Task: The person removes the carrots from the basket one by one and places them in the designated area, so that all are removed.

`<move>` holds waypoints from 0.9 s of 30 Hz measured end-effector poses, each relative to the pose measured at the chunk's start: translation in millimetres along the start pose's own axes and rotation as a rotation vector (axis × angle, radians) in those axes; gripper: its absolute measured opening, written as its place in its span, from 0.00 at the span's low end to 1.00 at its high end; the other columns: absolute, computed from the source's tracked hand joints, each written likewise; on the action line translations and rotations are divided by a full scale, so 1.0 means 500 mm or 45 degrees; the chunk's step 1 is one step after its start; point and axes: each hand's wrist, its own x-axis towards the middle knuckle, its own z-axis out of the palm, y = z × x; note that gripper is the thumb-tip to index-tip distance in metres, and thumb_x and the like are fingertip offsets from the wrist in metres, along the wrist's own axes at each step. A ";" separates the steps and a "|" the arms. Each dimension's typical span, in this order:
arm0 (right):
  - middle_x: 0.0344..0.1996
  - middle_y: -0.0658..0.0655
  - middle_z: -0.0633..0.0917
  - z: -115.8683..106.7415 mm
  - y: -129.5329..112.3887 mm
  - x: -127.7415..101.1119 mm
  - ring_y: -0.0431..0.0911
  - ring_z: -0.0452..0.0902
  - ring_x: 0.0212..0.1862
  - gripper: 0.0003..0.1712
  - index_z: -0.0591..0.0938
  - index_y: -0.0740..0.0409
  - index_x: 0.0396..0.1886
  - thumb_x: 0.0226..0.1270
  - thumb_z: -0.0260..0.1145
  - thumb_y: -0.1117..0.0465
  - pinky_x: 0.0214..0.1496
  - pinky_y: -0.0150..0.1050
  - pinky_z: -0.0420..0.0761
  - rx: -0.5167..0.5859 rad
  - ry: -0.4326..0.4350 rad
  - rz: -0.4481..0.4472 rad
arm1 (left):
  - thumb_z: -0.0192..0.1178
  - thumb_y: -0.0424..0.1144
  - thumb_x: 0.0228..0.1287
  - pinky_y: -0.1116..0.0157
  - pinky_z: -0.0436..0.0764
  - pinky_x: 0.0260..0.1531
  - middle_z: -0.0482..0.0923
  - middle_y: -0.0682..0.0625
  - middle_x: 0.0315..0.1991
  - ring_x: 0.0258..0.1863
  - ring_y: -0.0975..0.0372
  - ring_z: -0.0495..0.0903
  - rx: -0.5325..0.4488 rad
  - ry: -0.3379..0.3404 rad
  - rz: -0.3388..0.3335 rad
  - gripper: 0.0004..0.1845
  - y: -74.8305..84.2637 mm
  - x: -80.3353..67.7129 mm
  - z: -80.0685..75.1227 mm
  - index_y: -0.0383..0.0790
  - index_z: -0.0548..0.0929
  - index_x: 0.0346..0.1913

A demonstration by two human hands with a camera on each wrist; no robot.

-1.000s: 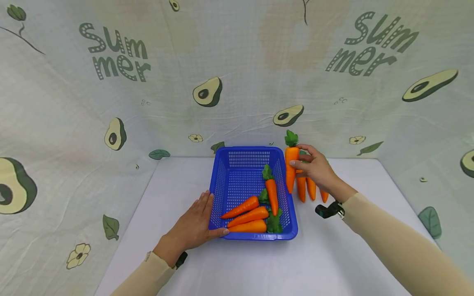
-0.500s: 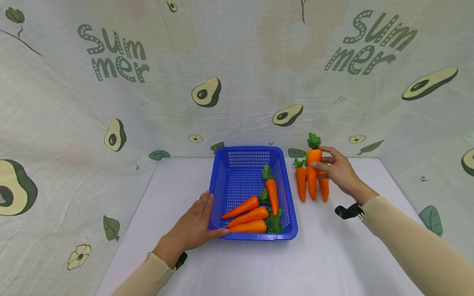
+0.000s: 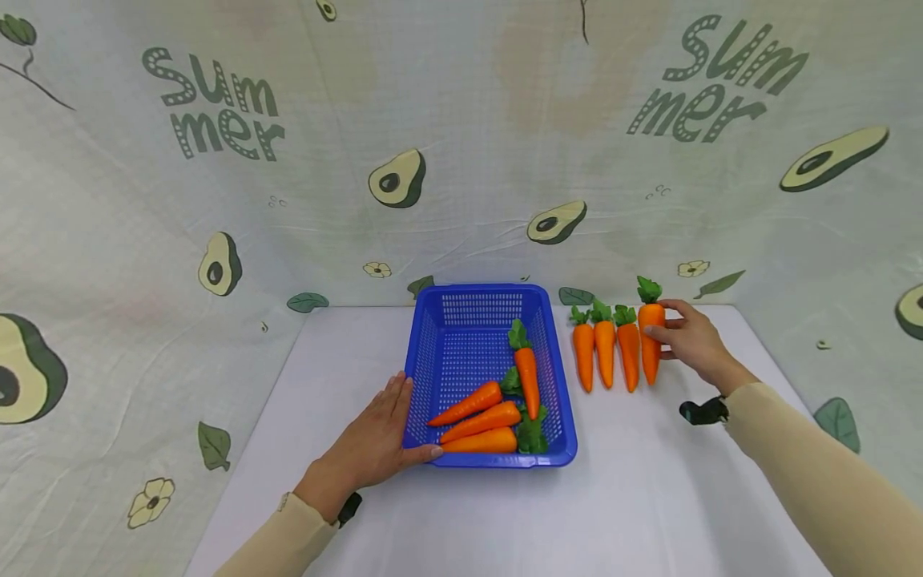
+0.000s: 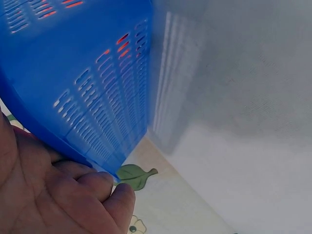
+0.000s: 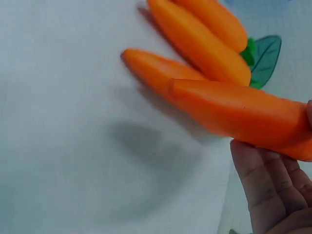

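Observation:
My right hand (image 3: 694, 343) pinches an orange carrot (image 3: 652, 344) with a green leafy top, at the right end of a row. In the right wrist view this carrot (image 5: 243, 114) lies between thumb and fingers, above the white table, its shadow beneath. Three more carrots (image 3: 606, 355) lie side by side just left of it, tips toward me. My left hand (image 3: 371, 437) rests against the left side of a blue plastic basket (image 3: 566, 433), fingers straight, thumb on the front rim. Several carrots (image 3: 481, 418) lie inside the basket, most of them near its front.
A white table (image 3: 606, 513) carries the basket and the row. Behind it hangs a pale cloth (image 3: 469, 120) printed with avocados, leaves and lettering, which also closes in both sides.
My right hand has carried the carrot rightward from beside the basket's rim, past the three lying carrots, to their right, and lower. The left hand and basket have stayed in place.

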 end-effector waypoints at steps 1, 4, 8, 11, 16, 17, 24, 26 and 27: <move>0.71 0.82 0.66 -0.003 0.008 0.002 0.72 0.79 0.61 0.46 0.50 0.63 0.85 0.83 0.61 0.50 0.52 0.52 0.90 -0.019 0.006 0.018 | 0.52 0.83 0.61 0.48 0.56 0.82 0.41 0.37 0.87 0.86 0.46 0.46 0.001 -0.003 0.001 0.68 0.000 0.000 0.000 0.33 0.45 0.85; 0.70 0.83 0.66 -0.009 0.029 0.007 0.71 0.79 0.60 0.45 0.50 0.65 0.85 0.83 0.61 0.52 0.50 0.52 0.91 -0.053 0.022 0.064 | 0.51 0.83 0.61 0.48 0.57 0.82 0.41 0.37 0.87 0.86 0.46 0.47 -0.004 -0.001 0.007 0.68 0.001 0.001 0.000 0.33 0.45 0.85; 0.71 0.83 0.66 -0.011 0.053 0.016 0.71 0.79 0.60 0.46 0.50 0.65 0.85 0.82 0.62 0.53 0.50 0.51 0.91 -0.046 0.014 0.117 | 0.51 0.83 0.61 0.47 0.57 0.82 0.41 0.36 0.87 0.86 0.45 0.47 -0.015 0.004 0.013 0.68 0.001 0.002 0.000 0.33 0.45 0.85; 0.71 0.83 0.65 -0.007 0.069 0.024 0.70 0.79 0.59 0.46 0.50 0.65 0.85 0.82 0.63 0.53 0.50 0.51 0.91 -0.032 -0.011 0.140 | 0.50 0.84 0.61 0.47 0.57 0.82 0.42 0.36 0.87 0.86 0.45 0.48 -0.009 0.007 0.009 0.68 -0.001 0.003 0.003 0.33 0.45 0.85; 0.71 0.83 0.66 0.003 0.085 0.034 0.68 0.80 0.58 0.45 0.50 0.67 0.85 0.82 0.62 0.55 0.48 0.49 0.91 -0.028 -0.033 0.138 | 0.50 0.84 0.60 0.46 0.59 0.80 0.42 0.37 0.87 0.85 0.45 0.49 0.007 0.015 -0.009 0.68 -0.005 0.002 0.007 0.34 0.46 0.85; 0.70 0.83 0.66 0.004 0.086 0.035 0.68 0.80 0.58 0.45 0.50 0.67 0.85 0.82 0.62 0.56 0.48 0.49 0.91 -0.029 -0.035 0.141 | 0.50 0.84 0.60 0.46 0.60 0.80 0.42 0.37 0.87 0.85 0.45 0.49 0.006 0.017 -0.009 0.68 -0.005 0.001 0.007 0.34 0.46 0.85; 0.71 0.83 0.65 0.009 0.094 0.040 0.68 0.79 0.58 0.45 0.50 0.67 0.85 0.81 0.62 0.55 0.49 0.50 0.91 -0.035 -0.031 0.156 | 0.50 0.84 0.60 0.46 0.60 0.80 0.42 0.37 0.87 0.85 0.45 0.49 -0.002 0.015 -0.001 0.68 -0.004 0.002 0.007 0.34 0.45 0.86; 0.71 0.83 0.66 0.011 0.097 0.041 0.67 0.80 0.57 0.45 0.50 0.67 0.85 0.81 0.63 0.55 0.48 0.48 0.91 -0.033 -0.025 0.156 | 0.50 0.84 0.60 0.46 0.60 0.80 0.41 0.38 0.87 0.86 0.45 0.49 -0.006 0.011 -0.007 0.68 -0.004 0.003 0.007 0.35 0.45 0.86; 0.71 0.83 0.66 0.011 0.098 0.042 0.67 0.80 0.56 0.45 0.51 0.66 0.85 0.81 0.63 0.55 0.47 0.48 0.92 -0.033 -0.021 0.157 | 0.50 0.84 0.60 0.46 0.59 0.80 0.41 0.38 0.87 0.86 0.45 0.49 -0.008 0.009 -0.010 0.68 -0.003 0.003 0.006 0.35 0.45 0.86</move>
